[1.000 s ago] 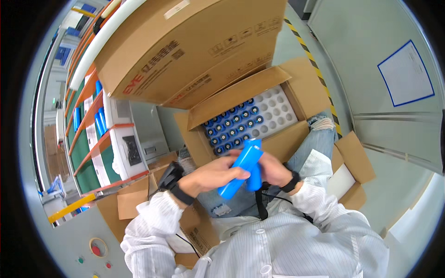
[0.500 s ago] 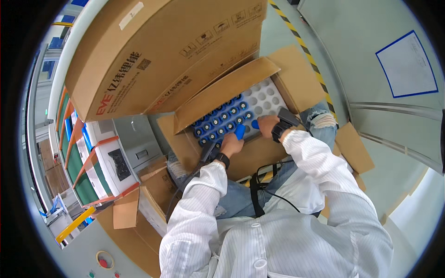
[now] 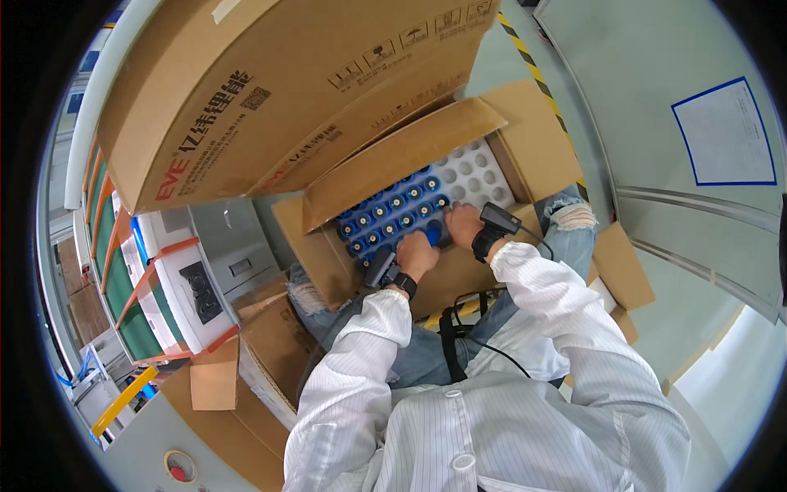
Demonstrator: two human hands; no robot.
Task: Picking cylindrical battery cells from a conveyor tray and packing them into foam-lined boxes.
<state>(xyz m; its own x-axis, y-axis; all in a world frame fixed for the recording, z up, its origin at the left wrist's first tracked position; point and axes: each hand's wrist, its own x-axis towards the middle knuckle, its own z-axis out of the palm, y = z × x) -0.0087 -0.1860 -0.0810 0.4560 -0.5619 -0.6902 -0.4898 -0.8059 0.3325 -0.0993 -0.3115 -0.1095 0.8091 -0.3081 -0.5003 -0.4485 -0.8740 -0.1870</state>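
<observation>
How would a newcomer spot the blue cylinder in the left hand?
Find the open cardboard box in front of the person's lap, then the white tray inside it. Toward the tray's near side is the left hand, gripping the blue cylinder. The neighbouring cylinders mostly show round tops; this one shows a plain blue side.

We can see red and black lettering, a square code and handling symbols on the large cardboard box; the blue-edged sheet on the grey panel is too faint for us to read.
</observation>
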